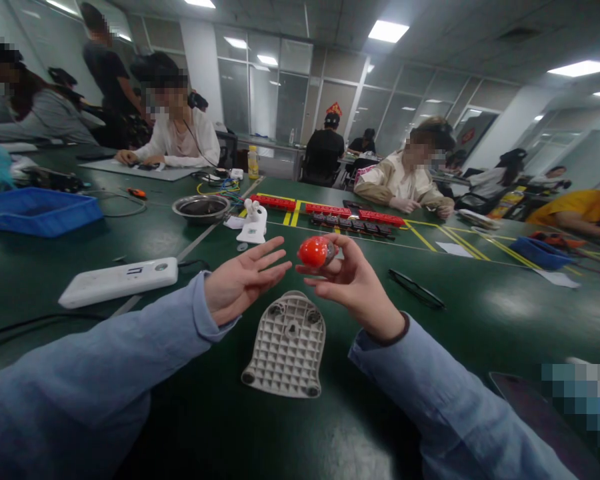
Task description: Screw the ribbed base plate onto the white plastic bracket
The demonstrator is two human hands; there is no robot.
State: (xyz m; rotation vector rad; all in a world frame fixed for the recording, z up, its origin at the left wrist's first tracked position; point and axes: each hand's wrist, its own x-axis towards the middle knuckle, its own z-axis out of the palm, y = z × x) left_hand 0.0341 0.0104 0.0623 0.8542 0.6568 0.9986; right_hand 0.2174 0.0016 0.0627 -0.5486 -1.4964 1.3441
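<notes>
My right hand is raised above the green table, its fingertips pinched round a small shiny red ball-like object. My left hand hovers just left of it, palm up, fingers stretched out and holding nothing. Below both hands a grey ribbed plastic base plate lies flat on the table.
A white power strip lies to the left, with a blue bin and a metal bowl behind it. A small white device and red and black strips sit mid-table. Black glasses lie right. Other people sit around the table.
</notes>
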